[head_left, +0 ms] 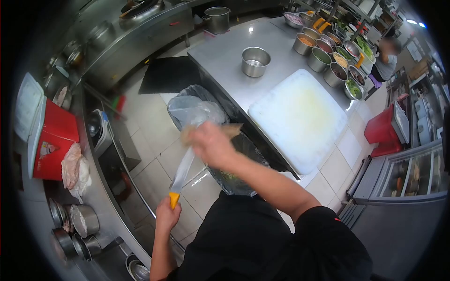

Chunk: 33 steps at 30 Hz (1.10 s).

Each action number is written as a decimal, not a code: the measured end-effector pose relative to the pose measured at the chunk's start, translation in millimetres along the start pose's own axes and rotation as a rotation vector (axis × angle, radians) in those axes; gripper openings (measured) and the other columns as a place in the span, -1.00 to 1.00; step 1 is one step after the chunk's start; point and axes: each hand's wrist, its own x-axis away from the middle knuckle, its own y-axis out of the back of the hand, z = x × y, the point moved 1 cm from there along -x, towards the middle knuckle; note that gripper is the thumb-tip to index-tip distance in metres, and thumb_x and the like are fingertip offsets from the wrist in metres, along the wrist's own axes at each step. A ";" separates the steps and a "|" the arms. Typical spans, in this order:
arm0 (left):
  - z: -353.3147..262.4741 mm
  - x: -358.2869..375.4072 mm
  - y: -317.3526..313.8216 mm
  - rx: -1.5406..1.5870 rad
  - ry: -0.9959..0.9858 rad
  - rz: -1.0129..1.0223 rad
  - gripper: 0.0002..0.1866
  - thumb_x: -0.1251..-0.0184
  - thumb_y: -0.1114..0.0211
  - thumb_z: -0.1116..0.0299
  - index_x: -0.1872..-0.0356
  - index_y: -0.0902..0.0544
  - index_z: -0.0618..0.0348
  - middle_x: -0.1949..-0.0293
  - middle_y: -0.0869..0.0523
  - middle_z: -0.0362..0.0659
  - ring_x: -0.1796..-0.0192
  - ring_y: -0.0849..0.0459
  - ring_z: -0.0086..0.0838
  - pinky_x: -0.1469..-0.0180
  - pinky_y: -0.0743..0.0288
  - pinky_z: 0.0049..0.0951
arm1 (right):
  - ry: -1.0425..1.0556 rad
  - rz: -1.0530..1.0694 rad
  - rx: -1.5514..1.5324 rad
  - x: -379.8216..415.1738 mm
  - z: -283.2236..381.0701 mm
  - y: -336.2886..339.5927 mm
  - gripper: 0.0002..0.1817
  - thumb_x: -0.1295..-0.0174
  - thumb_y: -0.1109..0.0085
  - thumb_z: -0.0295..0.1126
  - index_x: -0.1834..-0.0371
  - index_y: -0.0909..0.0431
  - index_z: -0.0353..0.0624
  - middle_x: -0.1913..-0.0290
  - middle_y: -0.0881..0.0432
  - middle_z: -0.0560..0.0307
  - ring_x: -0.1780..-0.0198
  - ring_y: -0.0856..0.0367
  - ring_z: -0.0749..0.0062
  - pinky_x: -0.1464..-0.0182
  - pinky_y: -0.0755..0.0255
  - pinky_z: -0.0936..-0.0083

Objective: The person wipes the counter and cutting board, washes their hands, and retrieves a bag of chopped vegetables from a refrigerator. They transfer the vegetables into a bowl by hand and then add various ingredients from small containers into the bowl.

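1. Ok so the left grip is closed round the yellow handle of a kitchen knife, blade angled up and away from the body, over the tiled floor.
2. Right grip is pretty smeared, but it looks curled around some brown wiping stuff, up by the far end of the blade. Can't tell if that's paper or cloth, or whether it's actually touching the steel.
3. Below the right forearm there's a bagged bin with scraps in it, and a crumpled see-through plastic bag just past that hand.
4. Steel counter next to it has a big white cutting board near the edge, kinda yellowish in the middle, plus a round metal pot near the board.
5. Far side of the counter: a bunch of metal ingredient tubs, some with orange-handled tools.
6. Over on the left, a red cooler, and at the upper right a co-worker, well apart from all this.
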 end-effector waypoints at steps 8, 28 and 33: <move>-37.5 3.3 -3.0 0.092 -0.059 -0.073 -0.74 -0.21 -0.37 0.31 0.26 -0.52 0.26 0.30 -0.65 0.17 0.20 -0.64 0.18 0.17 -0.51 0.03 | -0.052 0.013 0.281 13.1 -6.2 23.0 -0.65 0.03 -0.38 -0.37 0.11 -0.63 0.04 0.12 -0.50 0.04 0.04 -0.56 0.08 0.09 -0.56 0.25; 5.7 -32.5 -28.2 0.364 0.101 0.024 -0.70 -0.22 -0.39 0.28 0.26 -0.51 0.30 0.40 -0.65 0.15 0.31 -0.66 0.10 0.24 -0.52 -0.11 | -0.902 1.135 1.067 306.4 -6.4 208.5 -0.68 -0.28 -0.15 -0.19 -0.01 -0.75 0.03 -0.34 -0.43 0.07 -0.33 -0.34 0.10 -0.29 -0.28 0.13; -28.1 -56.2 -44.5 0.339 -0.063 0.066 -0.71 -0.22 -0.39 0.28 0.26 -0.52 0.29 0.38 -0.66 0.16 0.29 -0.65 0.13 0.22 -0.51 -0.07 | -1.435 0.867 1.151 372.8 -2.2 318.0 -0.74 -0.22 -0.18 -0.32 0.06 -0.74 -0.05 -0.19 -0.49 -0.12 -0.22 -0.48 -0.07 -0.15 -0.49 0.08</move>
